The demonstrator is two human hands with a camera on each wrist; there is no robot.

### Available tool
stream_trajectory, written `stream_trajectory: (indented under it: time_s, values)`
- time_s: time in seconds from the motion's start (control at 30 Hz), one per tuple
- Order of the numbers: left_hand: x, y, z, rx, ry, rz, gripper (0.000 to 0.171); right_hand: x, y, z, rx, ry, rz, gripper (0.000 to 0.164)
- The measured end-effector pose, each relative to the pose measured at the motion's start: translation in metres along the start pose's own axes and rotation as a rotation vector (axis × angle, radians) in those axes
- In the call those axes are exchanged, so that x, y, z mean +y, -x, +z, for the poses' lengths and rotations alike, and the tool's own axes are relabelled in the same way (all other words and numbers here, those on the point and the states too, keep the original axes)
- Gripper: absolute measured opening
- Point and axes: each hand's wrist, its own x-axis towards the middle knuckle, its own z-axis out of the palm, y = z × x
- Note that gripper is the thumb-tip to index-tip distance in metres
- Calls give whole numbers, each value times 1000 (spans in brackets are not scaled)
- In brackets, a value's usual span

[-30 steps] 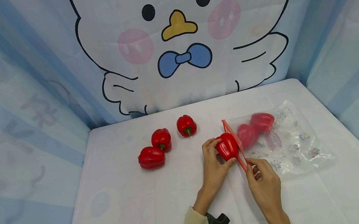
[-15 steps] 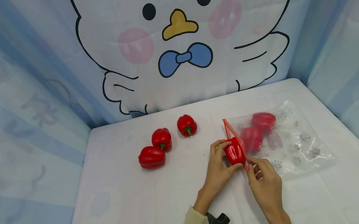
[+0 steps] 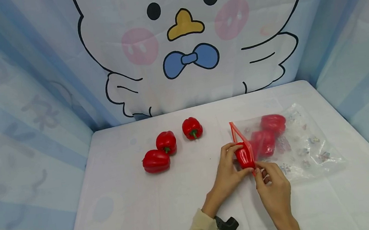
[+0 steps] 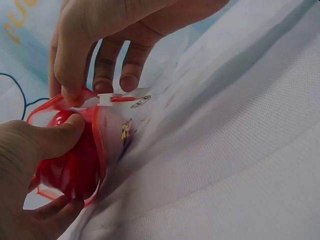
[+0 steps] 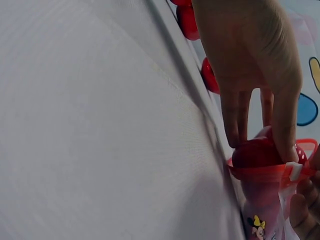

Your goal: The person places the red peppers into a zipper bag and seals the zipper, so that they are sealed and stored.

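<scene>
A shiny red bell pepper (image 3: 245, 156) is gripped between the thumb and fingers of my left hand (image 3: 226, 176), partly inside the mouth of a clear zip bag (image 3: 307, 158). In the left wrist view the bag's red zip edge (image 4: 102, 145) loops around the pepper. My right hand (image 3: 275, 190) pinches the near end of that edge, beside a white zip slider (image 4: 105, 99). Inside the bag lie two more red peppers, a nearer pepper (image 3: 266, 145) and a farther pepper (image 3: 273, 124). Small cartoon prints (image 5: 258, 225) show on the plastic.
Three red peppers lie on the white-covered table (image 3: 127, 212): a left pepper (image 3: 156, 161), a middle pepper (image 3: 166, 142) and a right pepper (image 3: 192, 128). Black wrist devices (image 3: 227, 225) sit by the wrists. A cartoon curtain (image 3: 191, 87) hangs behind.
My left hand has moved right, pushing its pepper into the bag's mouth. The two bagged peppers have shifted slightly right. My right hand has stayed nearly still at the zip edge.
</scene>
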Motion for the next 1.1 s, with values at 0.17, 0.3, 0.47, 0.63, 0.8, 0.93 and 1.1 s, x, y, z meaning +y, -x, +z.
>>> stream_trajectory:
  time_s: [0.17, 0.3, 0.47, 0.63, 0.8, 0.93, 1.1]
  values:
    - [-1, -4, 5, 6, 4, 30, 72, -1, -1, 0, 8, -10, -10, 29]
    - [-2, -6, 9, 18, 3, 49, 71, 0, 0, 1, -1, -12, 3, 29]
    - [-3, -11, 12, 51, -11, 50, 71, 0, 0, 1, -6, -7, 14, 29]
    - [-4, -15, 17, 70, -7, 20, 71, -1, 0, 1, 18, -15, -5, 31]
    - [-4, -18, 23, 100, 1, 15, 74, -1, 0, 0, 14, -19, -2, 31]
    - [-4, -21, 27, 141, -13, 28, 78, 0, 1, 0, 2, -23, 0, 31]
    - [-4, -23, 31, 192, -26, 18, 78, 0, 2, -1, -4, -25, 5, 31]
